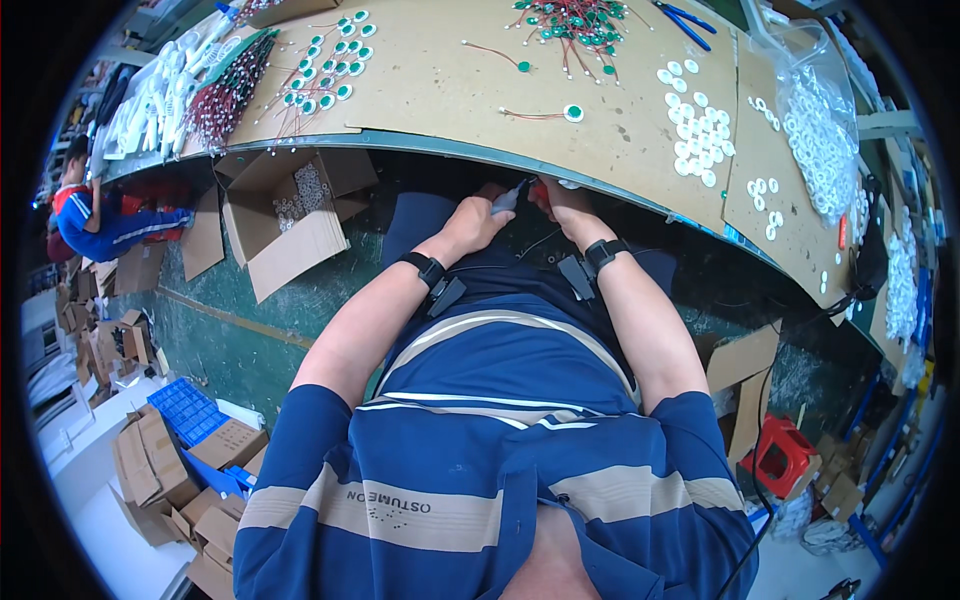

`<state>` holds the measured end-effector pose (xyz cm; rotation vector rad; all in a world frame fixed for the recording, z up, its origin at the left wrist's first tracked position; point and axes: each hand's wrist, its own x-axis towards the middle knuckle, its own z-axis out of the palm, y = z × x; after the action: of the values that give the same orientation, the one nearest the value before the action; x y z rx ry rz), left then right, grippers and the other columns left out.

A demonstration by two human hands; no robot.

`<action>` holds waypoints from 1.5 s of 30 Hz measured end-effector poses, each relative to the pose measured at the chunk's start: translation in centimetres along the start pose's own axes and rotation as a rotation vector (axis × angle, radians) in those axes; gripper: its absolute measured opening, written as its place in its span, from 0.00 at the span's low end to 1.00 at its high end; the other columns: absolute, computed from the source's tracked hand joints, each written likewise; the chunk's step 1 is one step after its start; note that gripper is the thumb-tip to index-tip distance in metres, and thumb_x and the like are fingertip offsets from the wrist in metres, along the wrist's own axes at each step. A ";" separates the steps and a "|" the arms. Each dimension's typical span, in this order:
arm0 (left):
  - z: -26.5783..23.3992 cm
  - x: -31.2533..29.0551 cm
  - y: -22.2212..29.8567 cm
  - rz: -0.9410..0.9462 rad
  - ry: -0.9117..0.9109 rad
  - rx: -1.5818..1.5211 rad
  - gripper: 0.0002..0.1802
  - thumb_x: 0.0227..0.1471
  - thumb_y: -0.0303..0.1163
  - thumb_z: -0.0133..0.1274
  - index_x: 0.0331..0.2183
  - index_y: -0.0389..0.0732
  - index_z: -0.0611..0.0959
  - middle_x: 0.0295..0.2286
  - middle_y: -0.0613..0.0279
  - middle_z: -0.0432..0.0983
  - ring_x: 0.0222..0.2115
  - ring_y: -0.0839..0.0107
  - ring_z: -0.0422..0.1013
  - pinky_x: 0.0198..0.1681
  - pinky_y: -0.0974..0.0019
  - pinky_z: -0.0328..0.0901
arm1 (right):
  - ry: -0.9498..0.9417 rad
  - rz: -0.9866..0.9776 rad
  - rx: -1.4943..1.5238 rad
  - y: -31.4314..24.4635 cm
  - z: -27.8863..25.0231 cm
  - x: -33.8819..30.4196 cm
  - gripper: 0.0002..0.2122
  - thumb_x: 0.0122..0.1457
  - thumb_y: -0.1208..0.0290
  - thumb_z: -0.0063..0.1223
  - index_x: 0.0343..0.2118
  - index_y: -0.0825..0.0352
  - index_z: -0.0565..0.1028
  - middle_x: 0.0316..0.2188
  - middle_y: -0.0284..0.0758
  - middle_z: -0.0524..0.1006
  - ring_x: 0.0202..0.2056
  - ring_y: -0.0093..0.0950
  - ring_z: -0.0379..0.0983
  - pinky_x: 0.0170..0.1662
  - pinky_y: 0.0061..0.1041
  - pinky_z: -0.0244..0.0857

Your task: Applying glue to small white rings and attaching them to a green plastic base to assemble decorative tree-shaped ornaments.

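Observation:
Below the table's front edge, over my lap, both hands are held close together. Closed around a light grey-blue tapered object (508,199) with a dark tip is my left hand (474,224); I cannot tell its exact kind. My right hand (570,210) grips a small red object (541,196), partly covered by the fingers. On the tabletop just above them lies a white disc with a green centre and red wires (573,113). A second green disc with wires (523,67) lies farther back.
The brown tabletop (430,100) carries wired green-and-white discs (345,92), a pile of wired green discs (585,25), white rings (700,140), blue pliers (688,22) and a bag of rings (818,130). An open carton (290,225) stands at left; a person (85,215) sits beyond.

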<state>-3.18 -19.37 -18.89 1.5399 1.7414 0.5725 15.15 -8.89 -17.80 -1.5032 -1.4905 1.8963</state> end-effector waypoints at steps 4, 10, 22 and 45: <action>0.0 0.1 -0.2 0.010 0.012 -0.007 0.27 0.59 0.39 0.61 0.54 0.34 0.75 0.43 0.32 0.79 0.46 0.38 0.75 0.51 0.52 0.70 | 0.040 0.076 -0.024 0.3 0.2 0.4 0.23 0.70 0.45 0.43 0.30 0.60 0.79 0.22 0.25 0.79 0.20 0.15 0.68 0.23 0.19 0.57; 0.2 0.3 -0.4 0.002 0.016 -0.008 0.27 0.58 0.39 0.61 0.54 0.35 0.75 0.44 0.34 0.78 0.47 0.38 0.75 0.50 0.51 0.70 | 0.025 0.094 0.023 0.2 0.2 0.3 0.24 0.71 0.49 0.40 0.27 0.62 0.79 0.21 0.27 0.76 0.22 0.18 0.67 0.24 0.21 0.58; 1.2 1.5 -0.4 -0.004 0.040 -0.048 0.26 0.58 0.37 0.60 0.54 0.37 0.75 0.49 0.37 0.76 0.50 0.41 0.74 0.53 0.52 0.69 | 0.022 0.070 0.038 0.8 -0.6 0.9 0.24 0.71 0.47 0.42 0.29 0.61 0.79 0.22 0.26 0.77 0.21 0.16 0.67 0.24 0.19 0.57; 3.7 2.7 -5.3 0.063 0.117 -0.143 0.24 0.53 0.31 0.62 0.52 0.37 0.80 0.49 0.42 0.78 0.52 0.45 0.74 0.56 0.54 0.70 | 0.040 0.058 0.076 3.3 1.8 2.0 0.24 0.70 0.46 0.43 0.29 0.61 0.80 0.21 0.27 0.76 0.22 0.18 0.67 0.25 0.20 0.57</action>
<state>-3.88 -18.23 -25.75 1.4908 1.7036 0.8156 13.94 -9.71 -21.77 -1.5569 -1.3557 1.9213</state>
